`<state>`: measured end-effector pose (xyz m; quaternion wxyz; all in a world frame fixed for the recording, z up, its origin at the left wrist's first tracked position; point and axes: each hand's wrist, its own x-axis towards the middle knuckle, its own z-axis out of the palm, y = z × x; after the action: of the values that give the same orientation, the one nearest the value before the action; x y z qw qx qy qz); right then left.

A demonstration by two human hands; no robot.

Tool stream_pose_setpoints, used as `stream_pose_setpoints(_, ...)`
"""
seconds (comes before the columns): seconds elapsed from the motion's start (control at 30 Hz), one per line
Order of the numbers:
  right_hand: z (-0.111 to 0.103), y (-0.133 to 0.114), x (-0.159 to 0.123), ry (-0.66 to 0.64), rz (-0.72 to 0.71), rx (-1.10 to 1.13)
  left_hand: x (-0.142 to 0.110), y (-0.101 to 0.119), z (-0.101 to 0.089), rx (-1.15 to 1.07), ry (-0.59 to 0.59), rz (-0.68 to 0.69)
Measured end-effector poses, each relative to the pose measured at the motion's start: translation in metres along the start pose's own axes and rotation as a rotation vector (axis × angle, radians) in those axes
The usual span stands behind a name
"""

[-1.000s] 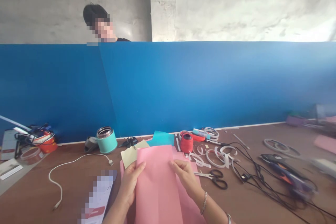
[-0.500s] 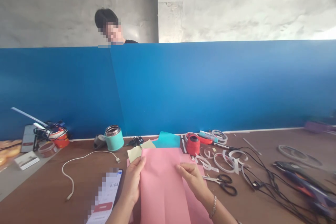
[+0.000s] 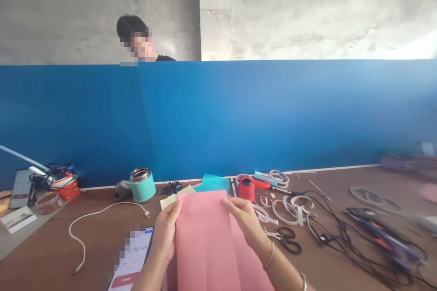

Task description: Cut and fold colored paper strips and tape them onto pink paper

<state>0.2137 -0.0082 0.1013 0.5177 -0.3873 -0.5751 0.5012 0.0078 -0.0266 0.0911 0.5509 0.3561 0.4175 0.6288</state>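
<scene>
A pink sheet of paper (image 3: 206, 241) is held up in front of me, with faint lengthwise crease lines on it. My left hand (image 3: 166, 227) pinches its upper left edge between thumb and fingers. At the upper right corner my right hand (image 3: 243, 218) pinches it too. More pink paper (image 3: 251, 261) lies beneath on the table. Behind it are pale yellow paper (image 3: 169, 201) and a turquoise sheet (image 3: 214, 183). The sheet's lower end runs out of view.
Black-handled scissors (image 3: 288, 240), curled white strips (image 3: 290, 209) and a red round object (image 3: 246, 189) lie to the right, with cables farther over. A phone (image 3: 131, 259), white cable (image 3: 99, 211) and turquoise jar (image 3: 142, 185) are left. Behind a blue partition (image 3: 256, 113) is a person (image 3: 136, 38).
My right hand has moved up along the sheet's right edge to its top corner. The view has turned slightly to the right.
</scene>
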Motion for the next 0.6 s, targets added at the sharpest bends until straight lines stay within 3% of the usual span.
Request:
stream_pose_setpoints(0.13,-0.001,-0.015,0.011,0.033,-0.043,0.003,0.007,0.007,0.006,-0.030,0.004,0.023)
stream_pose_setpoints(0.33,-0.005,-0.013,0.019,0.043,-0.109,-0.078,0.019,0.016,0.013,-0.040,0.041,0.059)
stream_pose_setpoints(0.6,-0.006,-0.019,0.014,0.104,-0.128,-0.212,0.022,0.010,0.012,-0.035,0.010,0.013)
